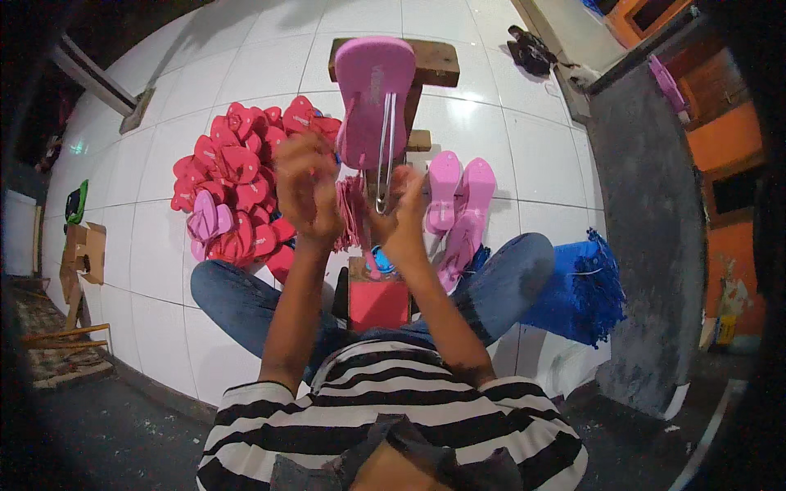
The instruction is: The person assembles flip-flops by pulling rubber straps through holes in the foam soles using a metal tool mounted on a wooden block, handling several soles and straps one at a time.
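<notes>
Metal tool (382, 193) at my right hand (401, 214); I can't tell whether it, or my blurred left hand (309, 186), grips anything. Beyond, the pink sandal (373, 86) over the wooden stand (438, 64) should be light, bendy, best held edgewise.

Pink sandal (373, 123), 12 o'clock: one pale printed word, set lengthwise on footbed, toward upper end; wording not transcribed. Red sandals (239, 164), heaped at 10 o'clock: small pale print on several footbeds, strokes too small to read. Loose pink sandals (444, 176), 2 o'clock: faint marks on footbed, illegible. Other readable signs or numbers: none.
</notes>
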Available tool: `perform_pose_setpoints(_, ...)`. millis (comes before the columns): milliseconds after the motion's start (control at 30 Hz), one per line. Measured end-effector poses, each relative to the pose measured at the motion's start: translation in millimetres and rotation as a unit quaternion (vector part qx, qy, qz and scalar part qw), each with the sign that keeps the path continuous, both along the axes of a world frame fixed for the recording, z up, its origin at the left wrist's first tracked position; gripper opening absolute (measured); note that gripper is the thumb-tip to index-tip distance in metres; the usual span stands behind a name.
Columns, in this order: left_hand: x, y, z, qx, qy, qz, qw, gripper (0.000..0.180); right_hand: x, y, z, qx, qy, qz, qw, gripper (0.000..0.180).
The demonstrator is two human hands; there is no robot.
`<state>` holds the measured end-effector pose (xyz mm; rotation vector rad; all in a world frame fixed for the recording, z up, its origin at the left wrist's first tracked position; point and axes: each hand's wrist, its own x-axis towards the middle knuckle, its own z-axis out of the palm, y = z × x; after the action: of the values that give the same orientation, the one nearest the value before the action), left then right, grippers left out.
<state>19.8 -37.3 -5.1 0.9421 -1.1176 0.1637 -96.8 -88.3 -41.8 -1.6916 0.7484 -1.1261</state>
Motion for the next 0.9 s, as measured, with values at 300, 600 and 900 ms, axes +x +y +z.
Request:
perform_pose_setpoints(300,-33,56,0,0.331,-0.392,0.015,0.858,0.026,-102,31,0,0.338,0.168,0.185,0.907,0.018)
perform_pose_setpoints(600,-80,22,-13,0.251,-0.173,0.144,0.942,0.031,-40,12,41,0.218,-0.146,-0.027,0.965,0.026)
perform_pose_setpoints(900,4,-14,73,0.098,-0.021,0.250,0.963,0.025,-44,-10,81,0.093,-0.143,0.321,0.932,0.032)
